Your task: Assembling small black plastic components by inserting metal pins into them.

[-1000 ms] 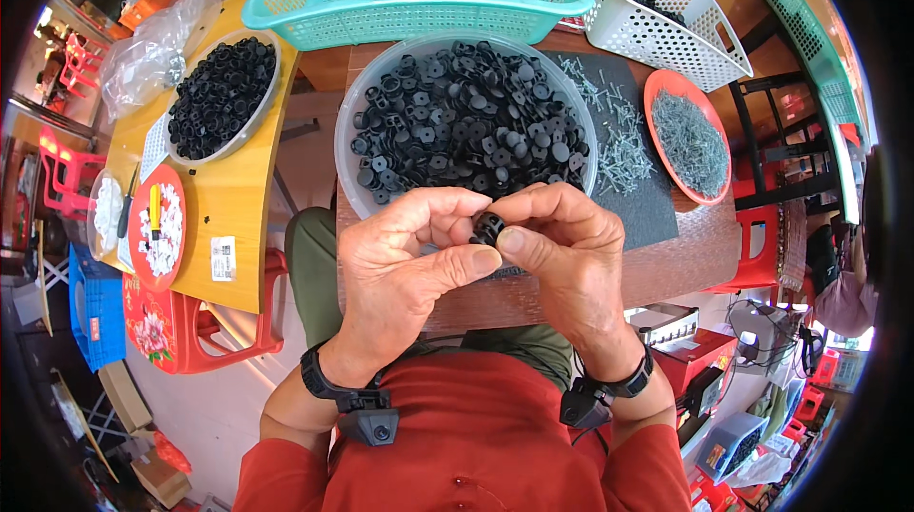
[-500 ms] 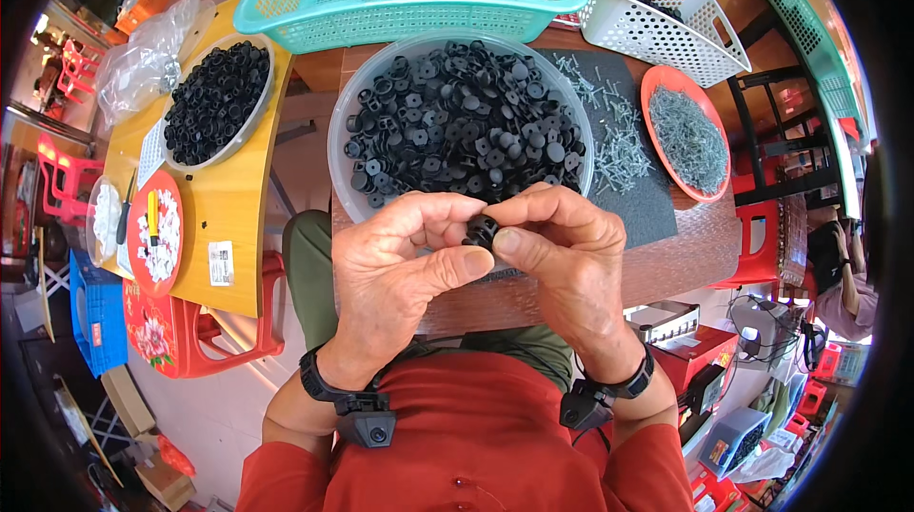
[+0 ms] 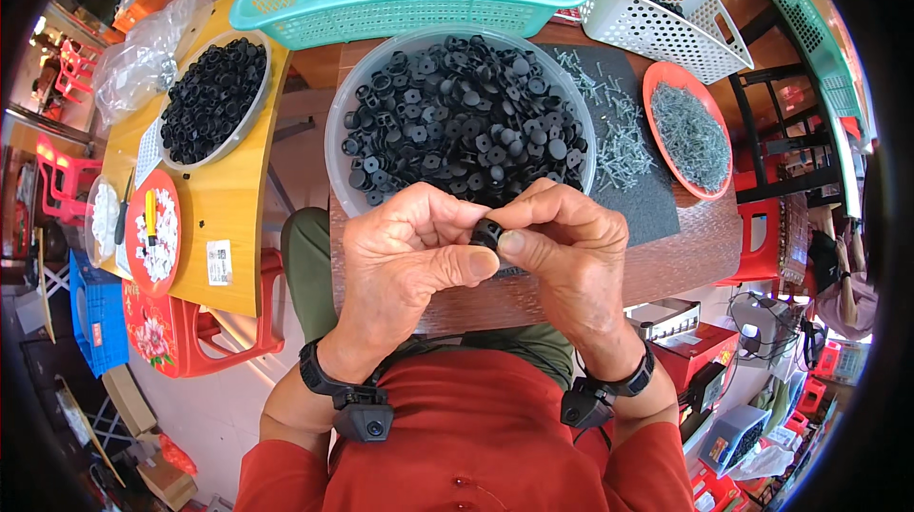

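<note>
Between my hands, a small round black plastic part (image 3: 486,234) with openings in it is pinched by the fingertips of both. My left hand (image 3: 405,250) grips it from the left, thumb below and fingers behind. On the other side, the thumb and index finger of my right hand (image 3: 562,240) close on it. Just beyond my fingers stands a large clear round tub (image 3: 335,145) heaped with black plastic caps and discs (image 3: 466,121). My fingertips hide part of the held piece.
Right of the tub, loose screws (image 3: 619,136) lie on a dark mat (image 3: 652,212), beside an orange plate of screws (image 3: 693,136). Behind are a turquoise basket (image 3: 409,12) and a white basket (image 3: 657,21). At left, a yellow table (image 3: 243,255) bears a bowl of black rings (image 3: 214,98).
The held black part has shifted slightly to the right and turned a little between my fingertips. Both hands keep their pinch on it.
</note>
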Motion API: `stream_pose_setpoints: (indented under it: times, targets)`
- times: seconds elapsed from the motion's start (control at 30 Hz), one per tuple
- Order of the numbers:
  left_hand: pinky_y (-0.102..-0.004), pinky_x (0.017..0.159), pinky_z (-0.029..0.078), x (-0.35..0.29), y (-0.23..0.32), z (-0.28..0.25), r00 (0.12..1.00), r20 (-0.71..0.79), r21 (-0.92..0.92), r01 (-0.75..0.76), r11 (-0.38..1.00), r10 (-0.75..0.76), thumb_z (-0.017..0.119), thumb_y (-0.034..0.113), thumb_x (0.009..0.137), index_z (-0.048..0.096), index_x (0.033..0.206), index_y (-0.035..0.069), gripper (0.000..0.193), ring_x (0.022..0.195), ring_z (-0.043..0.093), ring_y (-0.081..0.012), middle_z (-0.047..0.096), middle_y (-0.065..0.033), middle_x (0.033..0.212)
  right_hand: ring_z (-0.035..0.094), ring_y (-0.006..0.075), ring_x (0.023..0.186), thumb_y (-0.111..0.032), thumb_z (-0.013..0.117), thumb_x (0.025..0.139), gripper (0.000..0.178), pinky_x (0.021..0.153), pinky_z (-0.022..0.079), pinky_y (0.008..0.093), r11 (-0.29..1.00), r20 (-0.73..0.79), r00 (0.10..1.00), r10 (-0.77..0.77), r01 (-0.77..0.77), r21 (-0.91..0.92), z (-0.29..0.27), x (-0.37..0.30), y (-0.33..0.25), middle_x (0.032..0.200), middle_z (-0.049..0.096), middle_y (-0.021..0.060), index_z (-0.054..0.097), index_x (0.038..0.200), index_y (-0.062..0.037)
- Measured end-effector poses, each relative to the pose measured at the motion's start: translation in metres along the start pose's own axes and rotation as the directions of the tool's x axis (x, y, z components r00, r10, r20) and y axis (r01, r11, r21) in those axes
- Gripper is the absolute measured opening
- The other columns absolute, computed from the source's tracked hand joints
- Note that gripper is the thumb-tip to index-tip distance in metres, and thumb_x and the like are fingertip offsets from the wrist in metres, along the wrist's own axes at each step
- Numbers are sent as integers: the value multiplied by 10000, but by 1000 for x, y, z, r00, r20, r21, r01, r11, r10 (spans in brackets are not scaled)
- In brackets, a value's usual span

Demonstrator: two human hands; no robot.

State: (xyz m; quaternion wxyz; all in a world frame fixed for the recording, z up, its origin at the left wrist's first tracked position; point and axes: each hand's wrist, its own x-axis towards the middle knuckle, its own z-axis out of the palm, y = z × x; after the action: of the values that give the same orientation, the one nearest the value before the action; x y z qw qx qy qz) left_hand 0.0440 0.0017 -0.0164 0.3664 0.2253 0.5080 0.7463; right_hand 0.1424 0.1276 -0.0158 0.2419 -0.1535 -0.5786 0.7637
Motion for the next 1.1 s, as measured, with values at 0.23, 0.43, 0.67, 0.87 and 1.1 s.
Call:
stream_pose_setpoints:
  times: [0.23, 0.43, 0.67, 0.87, 1.1]
  targets:
    - [-218, 587, 507, 0, 1, 2, 1000, 12, -49, 5, 999, -5, 724, 41, 771, 578, 949, -47, 246, 674, 595, -96, 638, -88, 819, 537, 73, 715, 147, 629, 724, 195, 641, 444, 201, 996, -7, 999, -53, 53, -76, 3, -2, -3, 770, 572, 17, 667, 862, 14]
    - [-209, 585, 502, -1, 3, 3, 998, 17, -5, -65, 998, 65, 725, 50, 774, 572, 933, -32, 235, 667, 588, -87, 635, -87, 819, 534, 77, 713, 154, 615, 733, 211, 640, 445, 202, 988, 30, 996, -83, 86, -131, 4, -1, -8, 775, 567, 21, 658, 882, 11]
    - [-206, 586, 502, 1, 5, 6, 999, 14, -55, -33, 998, 33, 737, 69, 767, 563, 925, -24, 253, 668, 592, -84, 639, -89, 815, 536, 80, 709, 152, 601, 746, 208, 638, 447, 204, 991, 36, 993, -110, 112, -70, 4, 0, -9, 785, 568, 27, 652, 891, 12]
    - [-209, 581, 501, 0, 5, 6, 999, 14, -40, -28, 999, 29, 747, 51, 751, 553, 901, -23, 257, 668, 590, -81, 637, -87, 809, 531, 80, 678, 156, 596, 739, 215, 611, 437, 204, 984, 48, 988, -147, 151, -90, 3, 0, -8, 768, 564, 27, 651, 892, 15]
    - [-190, 550, 455, 0, -1, 4, 992, 54, 6, -117, 993, 117, 776, 64, 722, 561, 867, -3, 269, 635, 550, -54, 611, -36, 733, 494, 80, 658, 144, 628, 700, 226, 572, 389, 212, 955, 57, 984, -171, 180, -235, 2, -6, -9, 727, 544, 15, 656, 869, -3]
